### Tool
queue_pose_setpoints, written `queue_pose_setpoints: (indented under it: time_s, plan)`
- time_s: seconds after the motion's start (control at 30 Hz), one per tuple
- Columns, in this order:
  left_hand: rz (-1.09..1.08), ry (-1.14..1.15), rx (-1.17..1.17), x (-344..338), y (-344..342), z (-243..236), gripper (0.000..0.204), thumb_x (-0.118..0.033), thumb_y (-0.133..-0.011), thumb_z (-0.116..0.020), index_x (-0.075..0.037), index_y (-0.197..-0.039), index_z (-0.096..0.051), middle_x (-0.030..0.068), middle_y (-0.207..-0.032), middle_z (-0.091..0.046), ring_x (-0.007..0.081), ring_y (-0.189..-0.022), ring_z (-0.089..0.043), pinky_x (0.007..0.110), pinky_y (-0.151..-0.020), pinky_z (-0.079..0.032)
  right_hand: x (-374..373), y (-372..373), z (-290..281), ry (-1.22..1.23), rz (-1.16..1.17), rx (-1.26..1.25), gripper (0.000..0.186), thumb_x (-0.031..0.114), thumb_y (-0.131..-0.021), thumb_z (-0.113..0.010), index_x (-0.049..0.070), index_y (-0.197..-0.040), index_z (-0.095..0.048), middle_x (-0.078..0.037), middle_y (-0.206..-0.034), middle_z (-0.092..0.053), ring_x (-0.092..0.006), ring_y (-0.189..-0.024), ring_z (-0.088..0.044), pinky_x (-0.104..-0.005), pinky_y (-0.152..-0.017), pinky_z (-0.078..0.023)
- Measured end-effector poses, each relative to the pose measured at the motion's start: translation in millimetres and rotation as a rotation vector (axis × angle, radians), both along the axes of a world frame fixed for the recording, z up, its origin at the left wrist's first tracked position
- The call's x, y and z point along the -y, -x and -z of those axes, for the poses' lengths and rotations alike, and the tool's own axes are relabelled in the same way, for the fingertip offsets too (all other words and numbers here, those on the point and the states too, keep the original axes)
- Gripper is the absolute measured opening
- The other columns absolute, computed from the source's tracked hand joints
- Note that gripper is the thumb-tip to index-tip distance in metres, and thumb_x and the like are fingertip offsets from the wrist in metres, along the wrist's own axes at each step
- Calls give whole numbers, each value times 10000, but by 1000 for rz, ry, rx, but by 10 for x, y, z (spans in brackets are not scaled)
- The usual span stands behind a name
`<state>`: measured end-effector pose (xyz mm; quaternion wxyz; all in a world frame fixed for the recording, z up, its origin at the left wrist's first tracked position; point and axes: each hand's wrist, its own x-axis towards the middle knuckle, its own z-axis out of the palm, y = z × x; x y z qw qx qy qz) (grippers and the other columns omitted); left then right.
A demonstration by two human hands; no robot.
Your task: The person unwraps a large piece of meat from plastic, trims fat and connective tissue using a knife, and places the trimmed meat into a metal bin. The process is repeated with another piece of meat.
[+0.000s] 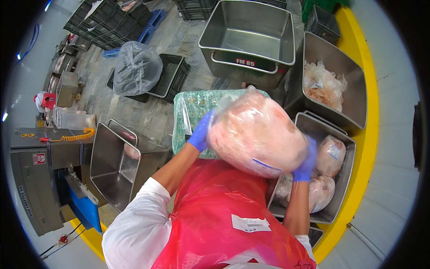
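red label (245, 62) (lettered) on bin (244, 22) | white barcode label (251, 223) on apron (208, 197)

A bag (137, 67) is seen against a black crate (181, 80). Beyond the bag, grey crates (109, 28) are stacked on a blue pallet (154, 23); right of it, a steel tub (251, 20) is placed; nearer and leftward, a machine (29, 179) is seen.

One large, rounded piece of meat (257, 134), pale pink with whitish and darker patches, is wrapped in clear, glossy film, wrinkled at the upper left. A blue strip (267, 164) marks its near side. It is held between left hand (202, 132) and right hand (306, 160), near edge sloping down rightward.
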<state>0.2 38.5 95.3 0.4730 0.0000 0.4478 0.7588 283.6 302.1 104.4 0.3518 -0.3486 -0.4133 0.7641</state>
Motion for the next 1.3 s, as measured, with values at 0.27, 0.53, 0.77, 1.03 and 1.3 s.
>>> queue_pose_setpoints:
  time_s: [0.27, 0.53, 0.77, 1.03, 1.3]
  plan:
    - [-156, -144, 57, 149, 1492, 107, 700, -593, -1039, -350, -40, -1433, -518, 159, -1385, -603, 287, -1243, -602, 426, -1104, -451, -164, 1592, 354, -11, -35, -188, 296, 212, -950, -553, 5, -1123, -675, -126, -1126, -696, -256, -1097, -636, -407, -1049, -473]
    - [13, -143, 53, 939, 1527, 733, 478, -333, -1084, -382, -11, -1419, -498, 170, -1341, -608, 307, -1174, -625, 425, -1062, -499, 994, 1835, -229, -695, -182, 290, 539, 121, -862, -734, -10, -1339, -519, -135, -1368, -552, -254, -1287, -502, -372, -1138, -364]
    - [-222, 53, -111, 1280, 852, 991, 476, -317, -1076, -454, -33, -1457, -480, 113, -1404, -577, 239, -1218, -596, 396, -1044, -492, 1602, 1235, 22, -376, 67, 424, 497, 164, -951, -646, -39, -1379, -493, -148, -1349, -548, -233, -1232, -528, -367, -1080, -412]
    - [-363, 507, -924, 1620, -163, 1591, 750, -141, -965, -639, -11, -1585, -238, 141, -1624, -295, 251, -1484, -306, 369, -1233, -236, 853, 1245, 583, -433, -59, 394, 302, 170, -950, -668, -41, -1167, -680, -107, -1088, -703, -181, -996, -632, -327, -948, -498]
    - [-234, 560, -1176, 1300, 7, -29, 351, -109, -946, -603, -83, -1292, -659, 196, -1338, -605, 311, -1240, -569, 417, -1088, -427, 627, 1728, 336, -967, -49, 664, 417, 293, -899, -727, 17, -1208, -676, -209, -1191, -673, -368, -1111, -636, -440, -991, -486]
